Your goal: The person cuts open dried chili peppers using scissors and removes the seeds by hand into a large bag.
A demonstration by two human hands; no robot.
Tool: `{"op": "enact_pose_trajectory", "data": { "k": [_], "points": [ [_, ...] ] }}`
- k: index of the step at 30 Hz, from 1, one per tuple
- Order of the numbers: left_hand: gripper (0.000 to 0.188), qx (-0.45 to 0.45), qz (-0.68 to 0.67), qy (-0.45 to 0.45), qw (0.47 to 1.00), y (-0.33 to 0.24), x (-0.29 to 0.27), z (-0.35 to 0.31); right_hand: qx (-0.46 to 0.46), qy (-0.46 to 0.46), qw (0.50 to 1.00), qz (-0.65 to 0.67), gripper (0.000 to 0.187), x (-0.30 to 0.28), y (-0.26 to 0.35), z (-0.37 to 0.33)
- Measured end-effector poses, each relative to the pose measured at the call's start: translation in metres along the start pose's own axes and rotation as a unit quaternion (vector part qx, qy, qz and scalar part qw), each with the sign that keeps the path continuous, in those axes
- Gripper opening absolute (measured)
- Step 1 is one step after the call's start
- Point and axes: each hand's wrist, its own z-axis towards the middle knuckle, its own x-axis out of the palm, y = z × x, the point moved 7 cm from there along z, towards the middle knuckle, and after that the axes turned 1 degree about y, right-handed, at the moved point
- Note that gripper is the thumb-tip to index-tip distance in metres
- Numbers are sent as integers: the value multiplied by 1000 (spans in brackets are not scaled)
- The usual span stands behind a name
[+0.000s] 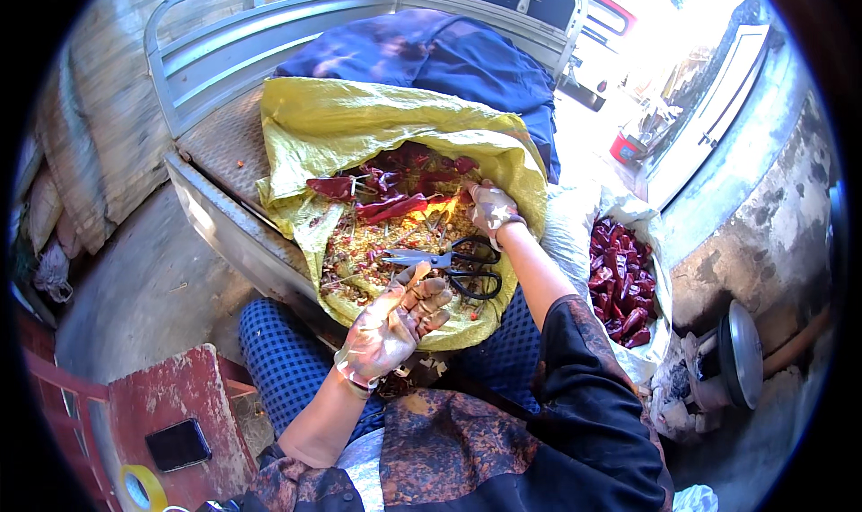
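A yellow woven sack (350, 108) lies open before me, its floor covered with pale chili seeds and stems (359, 252). Dried red chilies (395, 205) are heaped toward its far side. My right hand (494, 210), in a worn light glove, reaches into the sack's right side beside the chilies; its fingers are bent, and what they hold is hidden. My left hand (386, 334), also gloved, is palm up over the sack's near edge, fingers loosely curled and apart, nothing visible in it. Black-handled scissors (453, 262) lie on the seeds between both hands.
The sack rests on a metal cart bed (224, 166) against a blue cloth bundle (431, 50). At right stand a white sack of dried chilies (621, 283) and a stove with a round lid (743, 355). A red stool (171, 395) holds a phone (178, 445) and a tape roll (142, 487).
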Motion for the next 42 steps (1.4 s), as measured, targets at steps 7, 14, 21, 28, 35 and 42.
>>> {"op": "enact_pose_trajectory", "data": {
  "k": [7, 14, 21, 28, 35, 42],
  "points": [
    [39, 17, 31, 2, 999, -10, -4, -3, 18, -10, 987, 158, 36, -33, 5, -14],
    [45, 49, 111, 11, 993, -31, -13, -13, -258, -58, 957, 121, 23, -98, 109, -100],
    [40, 79, 479, -39, 873, -36, 8, -8, -311, 91, 944, 64, 42, -92, 177, -147],
    [57, 3, 325, -98, 941, -35, -100, -14, -285, 92, 867, 399, 50, -76, 176, -143],
    [65, 112, 372, 10, 921, -42, -32, -9, -275, 65, 867, 411, 41, -75, 171, -151],
    [56, 138, 368, -46, 919, -51, -27, -13, -149, 45, 977, 149, 35, -71, 120, -137]
  ]
}}
